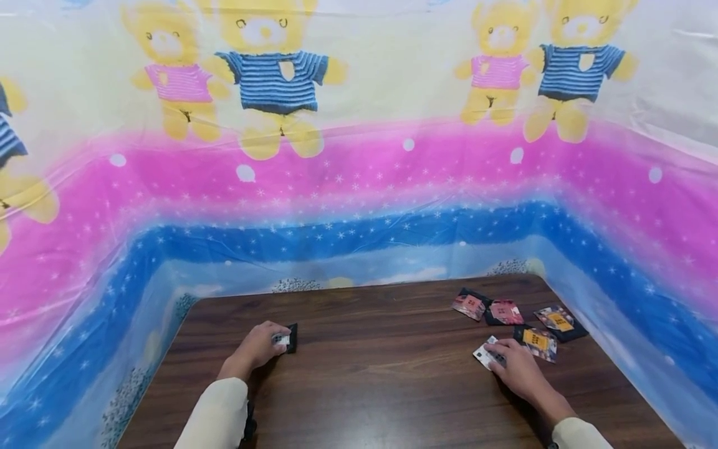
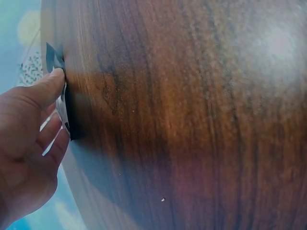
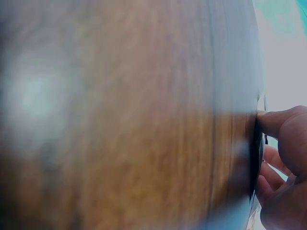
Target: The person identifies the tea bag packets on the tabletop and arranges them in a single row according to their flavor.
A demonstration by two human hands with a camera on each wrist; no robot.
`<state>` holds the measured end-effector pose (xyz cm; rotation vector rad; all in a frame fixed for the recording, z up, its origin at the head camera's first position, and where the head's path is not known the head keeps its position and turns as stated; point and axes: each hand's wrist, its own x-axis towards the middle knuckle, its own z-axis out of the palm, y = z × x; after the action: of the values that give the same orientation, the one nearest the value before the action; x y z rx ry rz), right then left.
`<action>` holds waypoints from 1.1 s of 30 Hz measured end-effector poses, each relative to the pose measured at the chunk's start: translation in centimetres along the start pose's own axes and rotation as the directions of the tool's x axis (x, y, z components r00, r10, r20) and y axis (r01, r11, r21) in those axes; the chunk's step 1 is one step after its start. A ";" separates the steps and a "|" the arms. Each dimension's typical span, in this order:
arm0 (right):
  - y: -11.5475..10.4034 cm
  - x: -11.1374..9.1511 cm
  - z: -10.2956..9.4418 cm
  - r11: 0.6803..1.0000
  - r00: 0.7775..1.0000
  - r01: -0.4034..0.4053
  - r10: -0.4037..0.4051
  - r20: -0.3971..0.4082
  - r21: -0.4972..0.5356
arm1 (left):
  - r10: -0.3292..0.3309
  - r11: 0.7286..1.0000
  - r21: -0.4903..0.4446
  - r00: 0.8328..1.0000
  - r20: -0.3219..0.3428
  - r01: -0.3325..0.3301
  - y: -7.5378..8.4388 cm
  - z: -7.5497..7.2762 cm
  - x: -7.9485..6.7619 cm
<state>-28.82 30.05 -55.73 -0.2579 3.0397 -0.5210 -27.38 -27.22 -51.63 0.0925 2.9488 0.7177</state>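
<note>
On the left of the table, my left hand (image 1: 260,346) pinches a small flat packet (image 1: 293,338), with white print and a black edge showing past the fingers. The left wrist view has the thumb on one edge of this packet (image 2: 67,117) and fingertips on the opposite side. Over on the right, my right hand (image 1: 518,371) grips a white printed packet (image 1: 480,355) by its sides, low at the tabletop. Only a thin dark edge of that packet (image 3: 255,163) shows in the right wrist view. Both hands partly cover what they hold.
Two reddish packets (image 1: 469,304) lie at the back right of the brown wooden table (image 1: 370,368). Nearer my right hand are an orange-labelled packet (image 1: 540,340) and another orange-labelled packet (image 1: 561,321). A bear-print cloth (image 1: 336,187) surrounds the table's far and side edges.
</note>
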 end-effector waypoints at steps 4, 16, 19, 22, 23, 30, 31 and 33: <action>-0.3 0.3 -0.1 1.000 1.000 0.013 -0.013 -0.007 -0.005 | -0.005 1.000 0.003 1.000 0.008 0.005 0.2 -0.2 0.2; -1.2 1.0 0.3 1.000 1.000 0.007 -0.007 0.003 0.003 | -0.002 1.000 -0.010 1.000 0.013 0.002 0.3 -0.3 0.1; -1.4 1.1 0.4 1.000 1.000 0.014 -0.014 0.003 0.008 | 0.001 1.000 -0.011 1.000 0.012 -0.001 0.3 -0.2 0.0; -1.7 1.0 0.5 1.000 1.000 0.023 -0.023 -0.006 0.010 | -0.002 1.000 -0.012 1.000 0.009 0.002 0.3 -0.1 0.0; -1.7 1.0 0.5 1.000 1.000 0.029 -0.029 -0.010 0.007 | -0.002 1.000 -0.012 1.000 0.008 0.002 0.2 -0.1 0.0; -2.0 1.4 0.6 0.996 0.996 0.084 -0.085 -0.025 -0.019 | -0.006 1.000 -0.002 1.000 0.013 0.006 0.1 0.0 0.0; -2.1 1.5 0.6 0.995 0.995 0.093 -0.094 -0.029 -0.025 | -0.006 1.000 -0.001 1.000 0.013 0.006 0.1 0.0 0.0; -2.2 1.7 0.5 0.993 0.993 0.110 -0.111 -0.034 -0.040 | -0.005 1.000 -0.004 1.000 0.010 0.005 0.2 -0.1 0.0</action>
<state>-30.10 27.58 -55.53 -0.4253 3.0866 -0.4798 -27.35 -27.08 -51.46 0.0878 2.9374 0.7200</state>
